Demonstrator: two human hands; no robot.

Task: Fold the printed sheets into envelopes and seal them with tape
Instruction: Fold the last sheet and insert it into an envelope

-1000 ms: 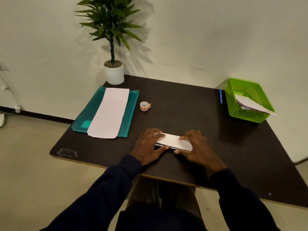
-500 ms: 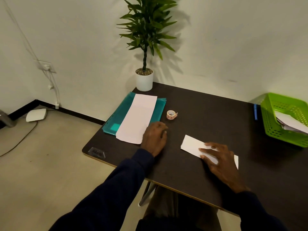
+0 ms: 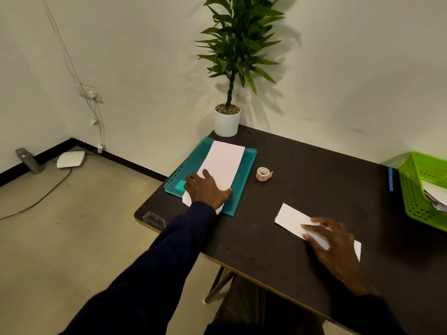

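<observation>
A long white sheet (image 3: 225, 160) lies on a teal folder (image 3: 244, 180) at the table's left side. My left hand (image 3: 206, 189) rests flat on the near end of that sheet, fingers spread. A small folded white paper (image 3: 290, 217) lies on the dark table (image 3: 314, 180) at the right front. My right hand (image 3: 331, 238) presses on it with straight fingers and covers its middle. A small roll of tape (image 3: 263, 174) stands between folder and folded paper, touched by neither hand.
A potted plant (image 3: 227, 119) stands at the table's far left corner by the wall. A green basket (image 3: 423, 189) with folded papers sits at the right edge, a blue pen (image 3: 390, 180) beside it. The table's front edge runs under my forearms.
My left hand left the folded paper and moved left onto the long sheet on the folder. My right hand stayed on the folded paper. The view swung left.
</observation>
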